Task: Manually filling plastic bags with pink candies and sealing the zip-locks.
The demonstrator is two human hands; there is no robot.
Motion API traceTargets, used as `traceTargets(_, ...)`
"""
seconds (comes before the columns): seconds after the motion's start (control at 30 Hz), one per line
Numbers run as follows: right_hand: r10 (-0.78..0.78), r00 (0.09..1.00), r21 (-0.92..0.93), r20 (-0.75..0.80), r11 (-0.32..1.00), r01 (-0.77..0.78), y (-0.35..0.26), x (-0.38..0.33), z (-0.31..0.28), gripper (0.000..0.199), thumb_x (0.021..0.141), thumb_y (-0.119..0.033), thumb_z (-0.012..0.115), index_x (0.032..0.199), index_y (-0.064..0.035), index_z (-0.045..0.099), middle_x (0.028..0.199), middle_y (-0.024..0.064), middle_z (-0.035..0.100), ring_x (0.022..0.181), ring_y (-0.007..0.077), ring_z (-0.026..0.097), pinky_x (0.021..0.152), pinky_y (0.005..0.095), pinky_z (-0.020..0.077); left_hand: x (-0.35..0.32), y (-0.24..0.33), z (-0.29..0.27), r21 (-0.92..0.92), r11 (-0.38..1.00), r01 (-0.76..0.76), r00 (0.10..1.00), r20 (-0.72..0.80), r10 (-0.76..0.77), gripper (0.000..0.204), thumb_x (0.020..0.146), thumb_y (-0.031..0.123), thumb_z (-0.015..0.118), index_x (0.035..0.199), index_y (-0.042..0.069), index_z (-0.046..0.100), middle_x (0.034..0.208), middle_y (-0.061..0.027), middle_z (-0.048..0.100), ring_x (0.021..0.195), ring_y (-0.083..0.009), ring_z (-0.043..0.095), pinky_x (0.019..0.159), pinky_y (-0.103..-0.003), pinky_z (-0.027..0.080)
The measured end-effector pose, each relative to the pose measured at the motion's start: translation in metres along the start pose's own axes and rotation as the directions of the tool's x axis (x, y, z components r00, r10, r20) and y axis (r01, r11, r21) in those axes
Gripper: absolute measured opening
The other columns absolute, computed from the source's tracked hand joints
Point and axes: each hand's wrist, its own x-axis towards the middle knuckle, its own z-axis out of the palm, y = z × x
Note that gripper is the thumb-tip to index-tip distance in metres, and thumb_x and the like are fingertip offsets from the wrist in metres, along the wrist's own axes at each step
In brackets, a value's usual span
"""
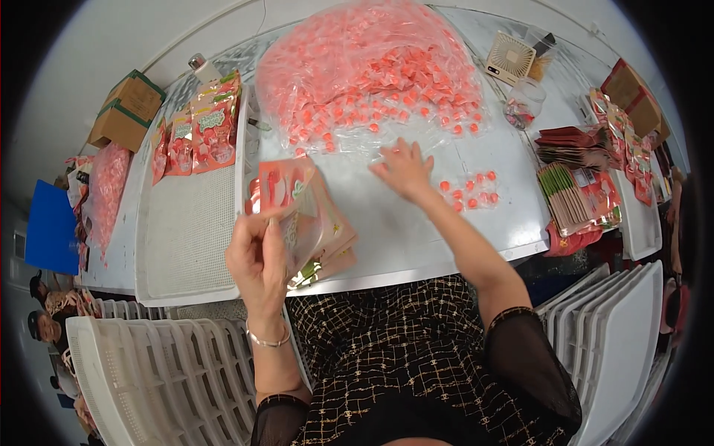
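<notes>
Between the fingertips and thumb of my left hand (256, 249) is the edge of a pink printed pouch (301, 223). More pouches appear to lie stacked beneath it at the table's front edge. My right hand (405, 172) reaches over the white tabletop (401, 234), fingers spread, with nothing visible in it. Just beyond its fingertips spreads a big heap of small red candies (387, 97) in clear wrappers, partly covered by a large clear plastic bag. Several wrapped candies (470, 191) lie in rough rows right of my right hand.
A white mesh tray (190, 230) on the left holds upright filled pouches (214, 130). On the right stand flat pouch stacks (567, 195), a clear jar (524, 102) and a small fan (510, 56). Stacked white trays (163, 372) flank my lap, with more (613, 342) on the right.
</notes>
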Motion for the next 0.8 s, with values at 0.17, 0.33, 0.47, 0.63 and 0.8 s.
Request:
traceTargets(0.17,-0.319,0.894,-0.110,-0.315,0.948,0.299,-0.011,-0.037,0.054,0.025,0.082,-0.034,0.060,0.100,-0.0171,0.058,0.108,0.0086,0.054,0.110,0.0299,0.048,0.082,0.0502,0.0402,0.035,-0.016,0.042,0.015,0.999,-0.048,0.991,0.125,0.046,0.008,0.091,0.005,0.051,0.085,-0.001,0.053,0.071,-0.0005,0.050,0.064,-0.0059,0.042,0.058,-0.022,0.036)
traceTargets(0.33,-0.372,0.860,0.227,-0.350,0.857,0.463,0.007,-0.032,0.042,0.010,0.083,-0.022,0.061,0.087,-0.0127,0.057,0.075,0.0060,0.053,0.066,0.0203,0.057,0.055,0.0354,0.0452,0.063,-0.034,0.074,-0.199,0.980,-0.006,0.981,0.190,0.045,0.010,0.092,0.009,0.052,0.087,0.000,0.053,0.072,-0.0016,0.051,0.065,-0.0061,0.042,0.058,-0.023,0.037)
traceTargets(0.47,0.088,0.986,0.932,-0.138,0.348,0.100,0.032,-0.024,0.011,0.012,0.089,-0.023,0.056,0.086,-0.0107,0.058,0.069,0.0027,0.053,0.053,0.0086,0.049,0.043,0.0262,0.0392,0.064,-0.051,0.100,-0.072,0.993,-0.089,0.981,0.166,0.100,0.011,0.090,0.009,0.054,0.084,0.000,0.051,0.064,-0.0044,0.050,0.057,-0.0096,0.043,0.052,-0.027,0.037)
traceTargets(0.63,0.248,0.966,0.920,-0.069,-0.359,0.158,0.002,-0.017,-0.115,0.016,0.092,-0.025,0.053,0.095,-0.0094,0.057,0.075,0.0020,0.056,0.054,0.0030,0.045,0.040,0.0183,0.0325,0.049,-0.059,0.139,0.120,0.974,-0.190,0.965,0.203,0.164,0.015,0.086,0.006,0.051,0.076,-0.001,0.043,0.061,-0.0202,0.050,0.051,-0.0315,0.051,0.050,-0.039,0.040)
traceTargets(0.8,0.133,0.847,0.811,-0.515,0.397,0.430,-0.006,0.013,-0.090,0.021,0.092,-0.022,0.052,0.103,-0.0041,0.055,0.081,0.0068,0.057,0.060,0.0129,0.052,0.052,0.0272,0.0423,0.054,-0.070,0.174,0.019,0.999,-0.043,0.985,0.170,0.039,0.010,0.084,0.004,0.048,0.078,-0.002,0.043,0.061,-0.0200,0.052,0.054,-0.0357,0.053,0.051,-0.043,0.039)
